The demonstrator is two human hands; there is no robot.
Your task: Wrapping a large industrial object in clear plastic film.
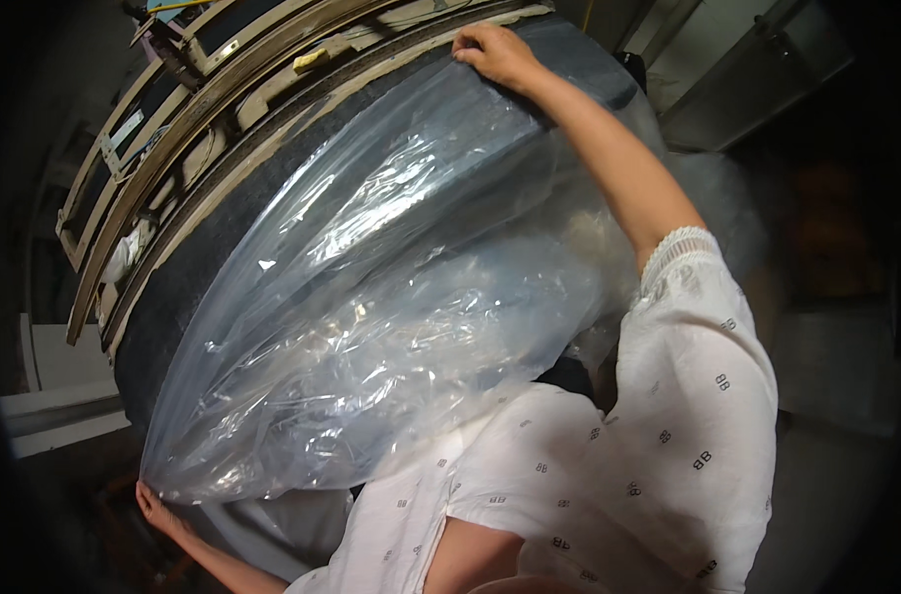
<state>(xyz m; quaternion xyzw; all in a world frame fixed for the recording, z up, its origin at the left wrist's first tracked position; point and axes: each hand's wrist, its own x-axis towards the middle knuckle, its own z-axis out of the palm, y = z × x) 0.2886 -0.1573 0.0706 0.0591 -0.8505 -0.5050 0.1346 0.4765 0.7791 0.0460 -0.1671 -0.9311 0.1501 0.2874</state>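
A large sheet of clear plastic film [371,327] spreads in shiny folds over a dark flat surface [188,282] and hangs down toward my body. At the near left, my left hand [155,507] pinches a gathered corner of the film. Stretched out to the far side, my right hand [495,56] has its fingers curled on the film's far edge, close to the rim of the dark surface. Between the two hands the edge runs in a long, taut, bunched line. Whether the film is one layer or several cannot be made out.
Curved-looking wooden rails [163,134] run along the far side of the dark surface. A small yellow piece [311,61] lies on them, and a crumpled white bundle [126,252] sits farther left. Pale panels [64,406] stand at the left; a grey metal cabinet [757,74] stands back right.
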